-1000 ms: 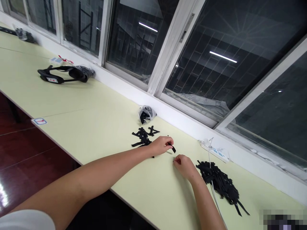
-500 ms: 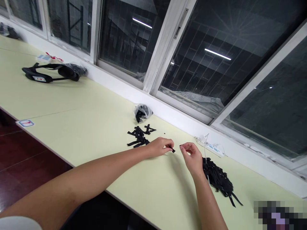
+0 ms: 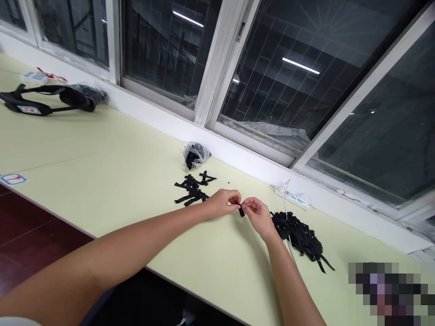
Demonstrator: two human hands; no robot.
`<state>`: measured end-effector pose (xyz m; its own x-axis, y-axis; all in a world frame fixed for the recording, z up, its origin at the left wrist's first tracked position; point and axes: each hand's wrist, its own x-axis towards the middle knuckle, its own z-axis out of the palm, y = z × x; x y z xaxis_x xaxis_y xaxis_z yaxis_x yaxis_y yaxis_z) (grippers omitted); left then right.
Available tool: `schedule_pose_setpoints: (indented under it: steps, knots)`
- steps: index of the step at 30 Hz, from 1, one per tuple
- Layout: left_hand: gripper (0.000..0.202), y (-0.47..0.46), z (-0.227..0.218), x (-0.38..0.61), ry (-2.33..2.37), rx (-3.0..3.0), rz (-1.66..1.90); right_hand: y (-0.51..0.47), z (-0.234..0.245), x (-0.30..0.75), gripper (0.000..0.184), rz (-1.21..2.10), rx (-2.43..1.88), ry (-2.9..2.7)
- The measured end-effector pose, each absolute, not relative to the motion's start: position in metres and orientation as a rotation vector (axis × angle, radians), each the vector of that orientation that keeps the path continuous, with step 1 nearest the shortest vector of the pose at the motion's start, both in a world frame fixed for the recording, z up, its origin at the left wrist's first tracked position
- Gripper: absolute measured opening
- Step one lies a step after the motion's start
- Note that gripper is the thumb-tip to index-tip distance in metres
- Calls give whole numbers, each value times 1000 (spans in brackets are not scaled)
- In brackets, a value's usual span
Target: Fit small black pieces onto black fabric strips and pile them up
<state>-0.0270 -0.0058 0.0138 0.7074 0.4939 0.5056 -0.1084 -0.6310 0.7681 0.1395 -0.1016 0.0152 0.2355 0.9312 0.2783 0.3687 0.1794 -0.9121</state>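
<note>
Pinching one small black strip [image 3: 241, 210] between them, both hands, left hand [image 3: 222, 203] and right hand [image 3: 257, 214], are meeting fingertip-to-fingertip on something seemingly light, limp, best gripped by its ends.

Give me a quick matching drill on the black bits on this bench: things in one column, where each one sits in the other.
Things:
1. small black strip
2. big black pile
3. crossed strips
4. plastic bag

Places:
A. by the window sill
B. pinched between left hand and right hand
C. beyond the left hand
D. beside the right hand, over a white cable

Pairs: 1-B, 2-D, 3-C, 4-A
</note>
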Motion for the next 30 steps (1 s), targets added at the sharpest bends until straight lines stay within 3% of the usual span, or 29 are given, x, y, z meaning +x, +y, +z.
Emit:
schedule_pose_setpoints:
  steps: [20, 30]
  knots:
    - [17, 2, 2, -19, 342, 1912, 831, -103, 19, 139, 41, 721, -1402, -1296]
    - [9, 1, 6, -23, 290, 2025, 745, -101, 16, 139, 46, 808, -1432, -1220]
